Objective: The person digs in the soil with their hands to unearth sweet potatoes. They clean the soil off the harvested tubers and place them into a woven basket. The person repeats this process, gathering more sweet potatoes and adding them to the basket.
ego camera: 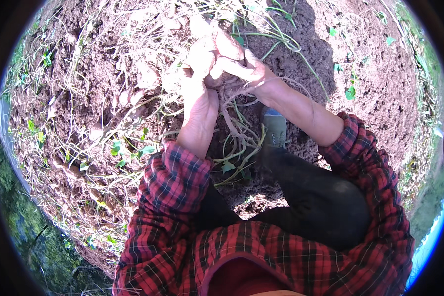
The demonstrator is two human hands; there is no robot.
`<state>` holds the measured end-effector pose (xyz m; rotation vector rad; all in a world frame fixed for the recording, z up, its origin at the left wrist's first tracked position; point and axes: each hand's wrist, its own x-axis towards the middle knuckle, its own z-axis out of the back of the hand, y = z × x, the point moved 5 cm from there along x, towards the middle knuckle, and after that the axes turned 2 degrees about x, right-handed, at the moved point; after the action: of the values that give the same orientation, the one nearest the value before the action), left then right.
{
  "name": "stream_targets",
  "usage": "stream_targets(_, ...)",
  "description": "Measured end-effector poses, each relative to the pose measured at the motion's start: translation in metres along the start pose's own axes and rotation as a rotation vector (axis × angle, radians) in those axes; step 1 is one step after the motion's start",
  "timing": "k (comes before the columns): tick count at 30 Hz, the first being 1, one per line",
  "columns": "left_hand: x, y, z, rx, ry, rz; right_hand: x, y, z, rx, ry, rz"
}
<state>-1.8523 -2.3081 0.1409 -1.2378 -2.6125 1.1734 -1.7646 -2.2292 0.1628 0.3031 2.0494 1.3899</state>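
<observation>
In strong sunlight, my left hand (pixel 201 87) and my right hand (pixel 253 72) are together around a cluster of sweet potatoes (pixel 227 46). My left fingers wrap its left side, and my right thumb and fingers press on its right side. Glare washes out the fingertips and part of the tubers. Pale stringy roots (pixel 229 120) hang from the cluster between my wrists. One thin root strand trails across my right forearm. Below the roots, cut green vine stems (pixel 240 155) lie near my shoe (pixel 275 129).
More tubers (pixel 129 98) lie on the soil to the left among dry, tangled vines (pixel 77 70). Green stems (pixel 281 35) arch beyond my hands. Bare brown soil (pixel 377 96) stretches to the right, with scattered leaves (pixel 350 93). My bent knee (pixel 329 207) is close below my right forearm.
</observation>
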Motion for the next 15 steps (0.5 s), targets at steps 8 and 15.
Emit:
stream_targets(8, 0.011, -0.006, 0.004, -0.107, -0.136, 0.143, -0.002, -0.008, 0.027, -0.669, 0.059, 0.214)
stream_targets(15, 0.011, -0.004, 0.006, -0.118, -0.19, 0.182, -0.019, 0.016, 0.024, -0.729, -0.089, 0.357)
